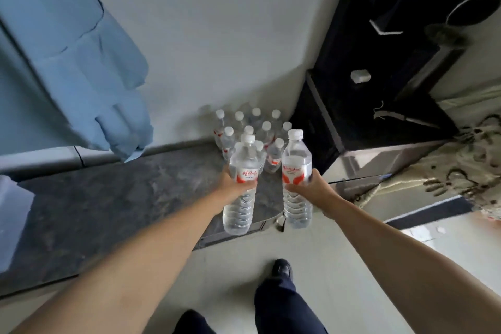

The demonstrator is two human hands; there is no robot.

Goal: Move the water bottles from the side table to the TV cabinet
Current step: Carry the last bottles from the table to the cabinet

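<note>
My left hand (232, 184) grips a clear water bottle (241, 190) with a white cap and red label, held upright over the front edge of the dark marbled TV cabinet top (122, 198). My right hand (314, 187) holds a second bottle (296, 179) of the same kind, upright, just past the cabinet's right corner. Several more bottles (257, 130) of that sort stand clustered at the cabinet's back right corner against the wall.
A tall black shelf unit (379, 76) with a glossy base stands right of the cabinet. Blue cloth (81, 62) hangs at the left over the cabinet's back. A patterned fabric (461, 165) lies at the far right. My legs and a shoe (282, 268) are on the pale floor.
</note>
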